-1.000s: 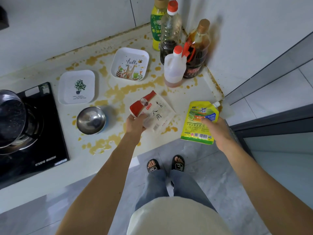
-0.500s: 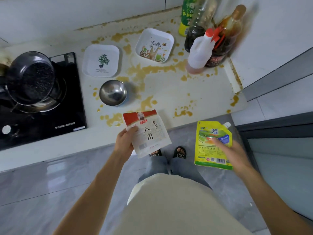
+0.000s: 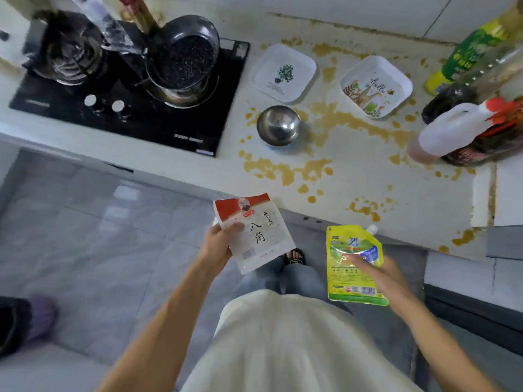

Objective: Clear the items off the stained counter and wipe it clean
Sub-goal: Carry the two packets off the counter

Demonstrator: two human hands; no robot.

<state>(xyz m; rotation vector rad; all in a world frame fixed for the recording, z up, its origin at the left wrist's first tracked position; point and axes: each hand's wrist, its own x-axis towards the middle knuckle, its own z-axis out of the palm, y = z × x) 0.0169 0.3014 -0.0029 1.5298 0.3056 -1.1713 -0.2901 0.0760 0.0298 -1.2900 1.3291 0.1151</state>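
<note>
My left hand (image 3: 218,244) grips a red-and-white spice packet (image 3: 254,233) by its left edge, held over the floor in front of the counter. My right hand (image 3: 387,275) holds a yellow spouted pouch (image 3: 352,264), thumb across its front, also off the counter. The white counter (image 3: 353,176) is spattered with yellow-brown stains. On it stand a steel bowl (image 3: 278,125), a plant-print square plate (image 3: 283,72) and a "hello" square plate (image 3: 375,86).
Several bottles crowd the far right: a white spray bottle (image 3: 450,131), a dark sauce bottle (image 3: 486,148) and a green-labelled bottle (image 3: 467,55). A black hob (image 3: 135,108) with a pan (image 3: 182,56) lies left. Grey floor tiles spread below.
Both hands have lifted the packet and the pouch off the counter and drawn them back toward my body. The view has swung left, showing more of the hob.
</note>
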